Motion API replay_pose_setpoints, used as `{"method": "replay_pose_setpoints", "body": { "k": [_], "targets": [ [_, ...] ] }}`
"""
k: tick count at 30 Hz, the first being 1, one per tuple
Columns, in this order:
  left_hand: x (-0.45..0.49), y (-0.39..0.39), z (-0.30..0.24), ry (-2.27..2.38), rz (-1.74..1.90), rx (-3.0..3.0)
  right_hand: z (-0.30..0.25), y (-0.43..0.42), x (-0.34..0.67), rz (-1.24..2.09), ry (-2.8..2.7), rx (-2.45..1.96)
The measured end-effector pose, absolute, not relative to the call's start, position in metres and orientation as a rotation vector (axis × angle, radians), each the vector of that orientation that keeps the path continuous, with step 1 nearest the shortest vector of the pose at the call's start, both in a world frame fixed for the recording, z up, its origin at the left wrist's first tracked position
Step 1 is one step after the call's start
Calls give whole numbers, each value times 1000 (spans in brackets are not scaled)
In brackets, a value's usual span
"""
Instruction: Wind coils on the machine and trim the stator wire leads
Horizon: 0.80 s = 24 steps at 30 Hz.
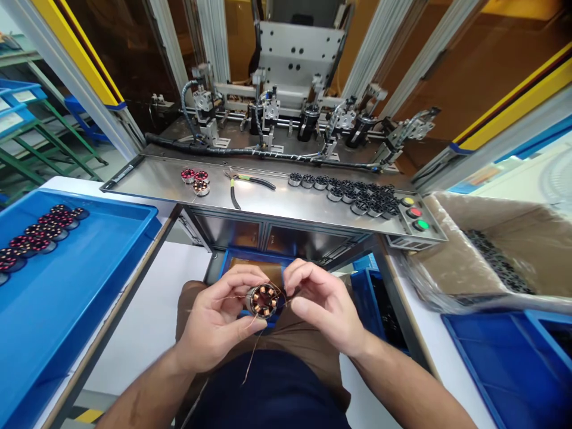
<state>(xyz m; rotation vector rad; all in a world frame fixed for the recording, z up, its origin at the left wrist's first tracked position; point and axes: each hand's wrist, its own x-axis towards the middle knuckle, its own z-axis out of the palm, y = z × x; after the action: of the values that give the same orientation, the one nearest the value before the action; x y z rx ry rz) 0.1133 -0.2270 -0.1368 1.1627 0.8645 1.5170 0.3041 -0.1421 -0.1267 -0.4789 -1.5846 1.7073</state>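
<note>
Left hand [213,307] grips stator [263,301] by rim. Right hand [329,305] at its wire [274,285]; cannot tell if fingers pinch

"Can you read any lettering here?"
"No — nothing I could spell out."
"What about the white labels [24,95] on the blue bins [40,92] at the far left?"
"Labels, yes — but whatever is on them is too small and blurred to tell."
"And the push buttons [415,213] on the control box [432,232] at the right end of the metal worktop [277,202]?"
"No words or numbers I can make out there either."
</note>
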Motion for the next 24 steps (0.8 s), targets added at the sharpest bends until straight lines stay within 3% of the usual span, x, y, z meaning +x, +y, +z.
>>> {"method": "replay_pose_setpoints", "body": {
  "k": [12,24],
  "targets": [
    [116,-231,-132,836,1479,1090,-126,-148,295,1942,-1408,-516],
    [121,-222,-132,878,1505,1092,-132,-160,301,1668,-1420,-557]
  ]
}}
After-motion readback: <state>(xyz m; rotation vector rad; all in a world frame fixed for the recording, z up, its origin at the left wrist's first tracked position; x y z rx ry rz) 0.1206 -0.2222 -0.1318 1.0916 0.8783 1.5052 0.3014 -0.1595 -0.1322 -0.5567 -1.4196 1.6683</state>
